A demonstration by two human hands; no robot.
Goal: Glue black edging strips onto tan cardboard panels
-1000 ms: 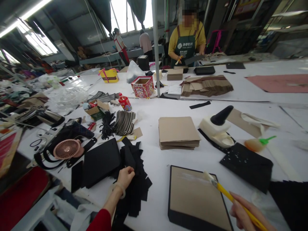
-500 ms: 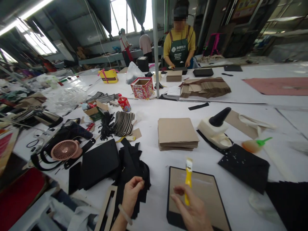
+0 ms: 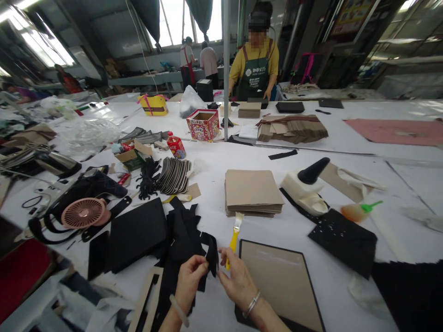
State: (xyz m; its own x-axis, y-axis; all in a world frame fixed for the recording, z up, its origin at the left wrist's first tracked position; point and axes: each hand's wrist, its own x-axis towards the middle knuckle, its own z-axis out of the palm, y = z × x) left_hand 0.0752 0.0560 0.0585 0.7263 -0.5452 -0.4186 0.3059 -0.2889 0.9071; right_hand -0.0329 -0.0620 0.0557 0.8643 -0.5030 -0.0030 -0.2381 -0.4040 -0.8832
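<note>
While my left fingers (image 3: 198,261) are pinching a looped black strip (image 3: 211,251), my right fingers (image 3: 224,278) are gripping a yellow brush (image 3: 234,240) beside the black-edged board (image 3: 275,272) that is lying on the white surface (image 3: 212,198).

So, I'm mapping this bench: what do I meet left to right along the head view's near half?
Pink fan, black rectangular piece, left hand, right hand holding yellow brush, tan board, speckled black piece.

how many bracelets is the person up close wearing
2: a pale bracelet just behind the left hand, and a silver bracelet just behind the right hand, which holds the brush. Others may be hidden.
</note>
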